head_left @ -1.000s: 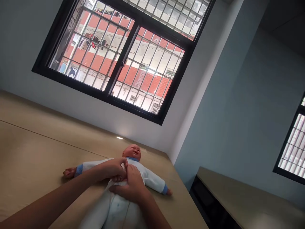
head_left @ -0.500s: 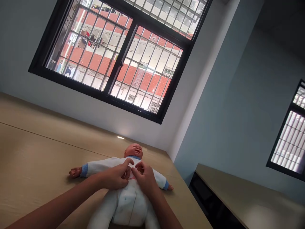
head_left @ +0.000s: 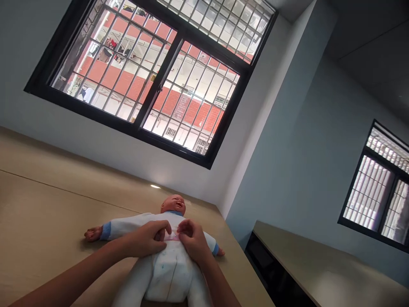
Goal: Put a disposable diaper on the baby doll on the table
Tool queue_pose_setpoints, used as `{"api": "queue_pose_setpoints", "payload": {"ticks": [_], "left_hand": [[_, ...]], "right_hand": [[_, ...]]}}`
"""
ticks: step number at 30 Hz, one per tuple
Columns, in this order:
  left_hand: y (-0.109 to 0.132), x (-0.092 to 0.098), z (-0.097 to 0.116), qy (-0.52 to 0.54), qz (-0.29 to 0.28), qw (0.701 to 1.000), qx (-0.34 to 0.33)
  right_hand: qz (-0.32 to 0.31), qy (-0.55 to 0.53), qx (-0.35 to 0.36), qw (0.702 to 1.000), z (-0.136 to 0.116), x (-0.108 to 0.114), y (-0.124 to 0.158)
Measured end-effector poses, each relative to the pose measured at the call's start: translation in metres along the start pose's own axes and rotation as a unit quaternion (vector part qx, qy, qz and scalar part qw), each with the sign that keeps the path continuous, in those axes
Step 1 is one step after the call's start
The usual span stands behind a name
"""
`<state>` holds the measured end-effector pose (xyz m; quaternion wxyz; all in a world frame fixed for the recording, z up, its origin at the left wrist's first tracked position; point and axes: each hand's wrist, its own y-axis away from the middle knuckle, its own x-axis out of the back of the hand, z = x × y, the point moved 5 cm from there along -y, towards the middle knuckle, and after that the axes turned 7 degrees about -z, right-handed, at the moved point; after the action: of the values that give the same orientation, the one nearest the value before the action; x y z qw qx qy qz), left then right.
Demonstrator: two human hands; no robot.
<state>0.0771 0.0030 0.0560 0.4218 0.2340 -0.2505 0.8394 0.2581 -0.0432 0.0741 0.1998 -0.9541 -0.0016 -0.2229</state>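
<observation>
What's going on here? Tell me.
A person's bare left hand and right hand are at the pink-edged waist of a white diaper on a baby doll in white clothing with blue cuffs. The doll lies face up on a smooth tan table, arms spread. The hands are apart, fingers curled; whether either grips anything is unclear.

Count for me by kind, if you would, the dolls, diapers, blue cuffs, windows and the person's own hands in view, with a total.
Doll: 1
Diaper: 1
Blue cuffs: 2
Windows: 2
Person's hands: 2
Total: 8
</observation>
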Motion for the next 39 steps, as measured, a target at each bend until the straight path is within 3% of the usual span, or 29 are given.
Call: {"api": "queue_pose_setpoints", "payload": {"ticks": [3,6,9,13,20,26,31,39], "left_hand": [[0.008,0.007,0.007,0.053,-0.069,0.996,0.015],[0.017,0.016,0.009,0.073,-0.101,0.992,0.027],[0.023,0.025,0.005,0.067,-0.102,0.992,0.026],[0.025,0.033,-0.003,-0.013,-0.052,0.999,0.012],[0.012,0.020,-0.008,-0.108,-0.016,0.994,-0.029],[0.011,0.022,-0.010,-0.149,-0.033,0.987,-0.040],[0.011,0.024,-0.015,-0.134,-0.041,0.990,-0.013],[0.016,0.023,-0.005,-0.135,-0.022,0.990,-0.014]], "right_hand": [[0.098,-0.068,-0.015,0.993,0.013,0.039,0.015],[0.076,-0.115,-0.080,0.987,0.027,0.058,0.031],[-0.020,-0.133,-0.126,0.983,0.026,0.053,0.043],[-0.134,-0.102,-0.156,0.973,0.011,0.032,0.050],[-0.153,-0.105,-0.147,0.971,0.018,0.035,0.049],[-0.239,-0.165,-0.213,0.933,0.040,0.052,0.062],[-0.204,-0.168,-0.212,0.941,0.051,0.054,0.061],[-0.145,-0.125,-0.143,0.971,0.038,0.043,0.050]]}}
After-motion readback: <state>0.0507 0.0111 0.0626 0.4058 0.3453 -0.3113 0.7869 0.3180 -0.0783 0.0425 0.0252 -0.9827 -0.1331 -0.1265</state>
